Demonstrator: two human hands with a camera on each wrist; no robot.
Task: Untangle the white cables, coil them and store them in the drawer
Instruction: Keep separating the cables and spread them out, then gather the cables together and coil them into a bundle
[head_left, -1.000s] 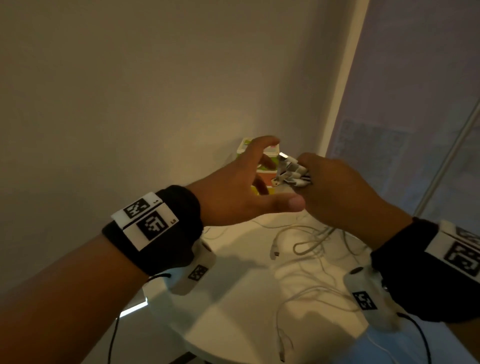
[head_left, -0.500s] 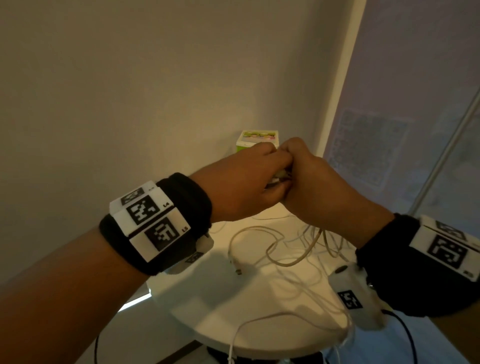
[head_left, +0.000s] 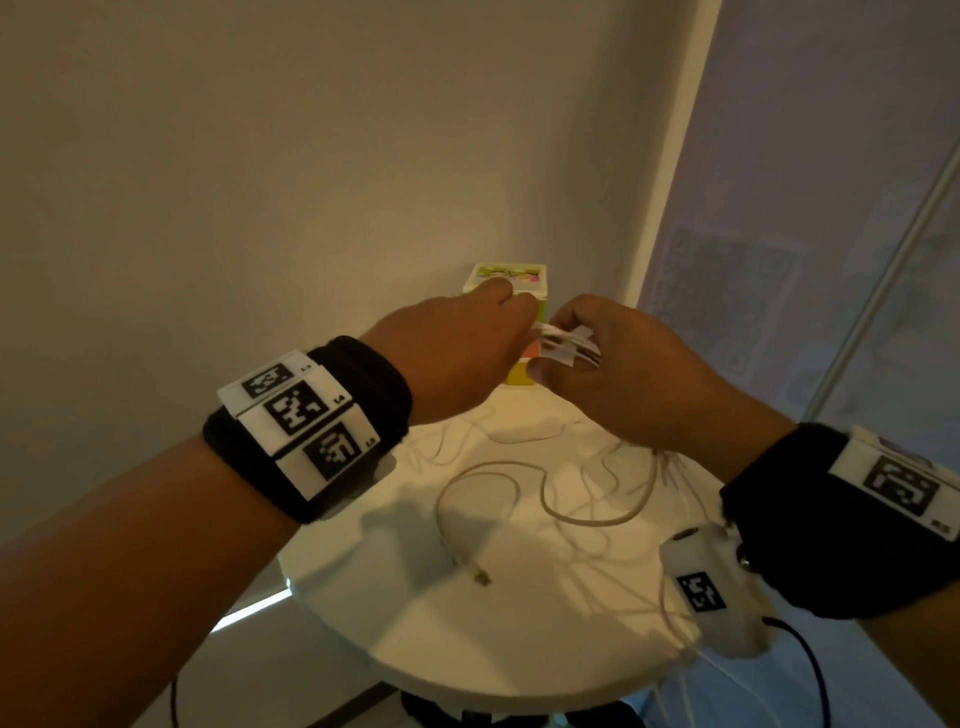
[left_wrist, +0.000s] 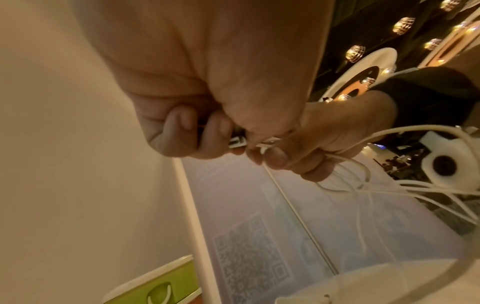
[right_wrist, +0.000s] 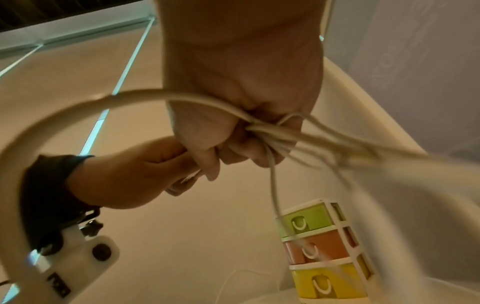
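While both hands (head_left: 561, 353) clench white cables (head_left: 566, 349) | 3-drawer box (right_wrist: 327, 250) behind, partly hidden | loose loops on round table (head_left: 405, 613)

A round white counter (head_left: 519, 639) carries loose loops of white cables (head_left: 545, 499) and, at its far edge by the wall, a small drawer unit (head_left: 519, 376).
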